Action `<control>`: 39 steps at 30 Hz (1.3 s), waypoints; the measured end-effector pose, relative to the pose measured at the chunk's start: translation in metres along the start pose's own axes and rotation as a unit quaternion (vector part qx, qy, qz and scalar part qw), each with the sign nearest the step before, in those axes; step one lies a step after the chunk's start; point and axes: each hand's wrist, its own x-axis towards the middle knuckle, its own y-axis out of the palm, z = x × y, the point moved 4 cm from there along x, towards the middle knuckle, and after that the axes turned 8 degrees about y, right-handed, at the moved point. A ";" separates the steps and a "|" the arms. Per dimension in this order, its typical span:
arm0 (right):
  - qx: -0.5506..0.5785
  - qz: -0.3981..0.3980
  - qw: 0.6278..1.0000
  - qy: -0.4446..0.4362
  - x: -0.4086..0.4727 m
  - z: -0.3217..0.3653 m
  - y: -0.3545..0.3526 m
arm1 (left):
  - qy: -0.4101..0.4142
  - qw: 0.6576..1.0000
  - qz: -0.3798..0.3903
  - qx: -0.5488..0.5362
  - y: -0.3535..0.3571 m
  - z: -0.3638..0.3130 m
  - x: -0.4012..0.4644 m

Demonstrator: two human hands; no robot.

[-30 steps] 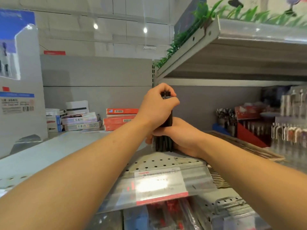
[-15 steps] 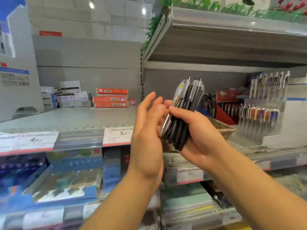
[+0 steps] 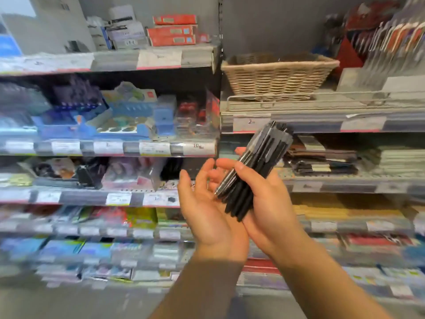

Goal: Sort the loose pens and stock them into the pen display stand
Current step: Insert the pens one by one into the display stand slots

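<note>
My right hand (image 3: 268,203) grips a bundle of several black pens (image 3: 255,166), tilted with the clip ends up and to the right. My left hand (image 3: 204,208) is open, palm up, right beside the pens' lower tips; its fingers are spread and hold nothing. The pen display stand (image 3: 391,44) stands on the upper shelf at the far right, with rows of pens hanging in it. It is blurred and partly cut off by the frame edge.
A wicker basket (image 3: 276,74) sits on the upper right shelf left of the stand. Red boxes (image 3: 173,31) are stacked on the upper left shelf. Lower shelves hold blurred stationery and notebooks (image 3: 345,157). Price-tag rails run along the shelf fronts.
My view has dropped from the top shelf to the lower shelves. My left hand let go of the bundle and opened beside it; my right hand lowered the pens.
</note>
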 end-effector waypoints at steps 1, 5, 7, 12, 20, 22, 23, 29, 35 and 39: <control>-0.001 0.014 1.000 0.014 -0.004 -0.009 0.004 | 0.007 1.000 -0.015 0.004 -0.012 -0.008 -0.002; -0.021 0.034 0.994 0.105 -0.014 -0.057 0.024 | 0.063 0.995 -0.044 0.065 -0.061 -0.060 -0.010; -0.071 0.072 0.981 0.164 -0.019 -0.086 0.044 | 0.090 0.986 -0.037 0.139 -0.088 -0.092 -0.015; -0.156 0.132 0.949 0.241 -0.035 -0.169 0.104 | 0.118 0.944 -0.014 0.308 -0.156 -0.184 -0.041; -0.151 0.240 0.892 0.352 -0.082 -0.341 0.280 | 0.218 0.899 -0.129 0.357 -0.275 -0.390 -0.099; -0.173 0.276 0.873 0.364 -0.098 -0.381 0.324 | 0.242 0.887 -0.152 0.362 -0.301 -0.443 -0.119; -0.186 0.291 0.866 0.361 -0.105 -0.399 0.344 | 0.252 0.880 -0.166 0.366 -0.313 -0.467 -0.128; -0.224 0.341 0.850 0.334 -0.108 -0.462 0.433 | 0.286 0.869 -0.175 0.363 -0.344 -0.568 -0.138; -0.238 0.353 0.863 0.271 -0.041 -0.485 0.484 | 0.303 0.864 -0.151 0.372 -0.346 -0.620 -0.071; -0.240 0.354 0.877 0.219 0.029 -0.492 0.515 | 0.304 0.852 -0.107 0.412 -0.332 -0.661 -0.003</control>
